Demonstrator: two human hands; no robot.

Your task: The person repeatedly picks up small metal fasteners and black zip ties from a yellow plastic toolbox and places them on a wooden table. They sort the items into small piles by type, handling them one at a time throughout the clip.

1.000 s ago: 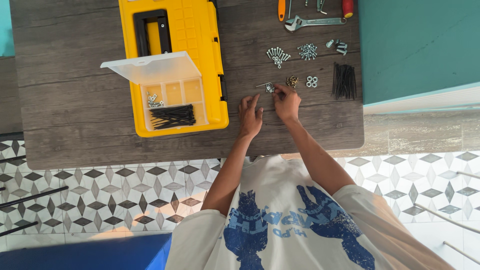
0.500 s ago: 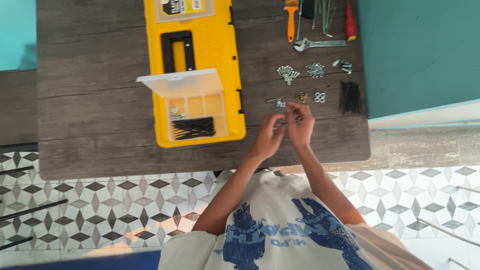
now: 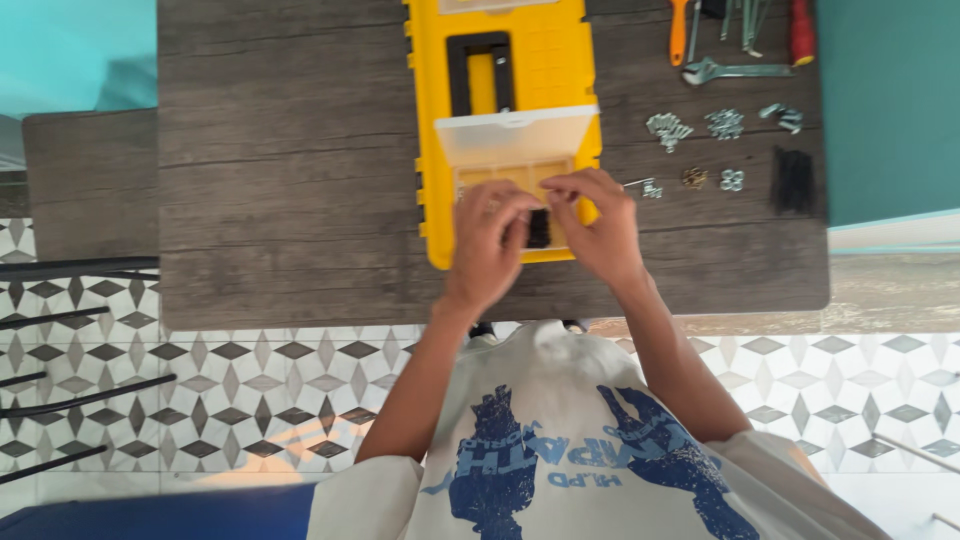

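My left hand [image 3: 490, 245] and my right hand [image 3: 597, 225] hover side by side over the near compartments of a yellow toolbox [image 3: 500, 60] on a dark wooden table [image 3: 290, 150]. The fingertips of both hands are pinched close together; whatever is between them is hidden. The box's clear compartment lid [image 3: 515, 135] stands open just beyond my fingers. Black screws [image 3: 539, 228] show in a compartment between my hands.
Right of the box lie small piles of silver screws [image 3: 665, 128], nuts [image 3: 724, 123], brass pieces [image 3: 693, 178], washers [image 3: 732, 180] and black screws [image 3: 795, 182]. A wrench [image 3: 730, 70] and tool handles [image 3: 679, 30] lie at the far right. A teal wall borders the table's right edge.
Both hands have moved left, from the small hardware piles on the table to over the toolbox's open compartment. The view has shifted with them.
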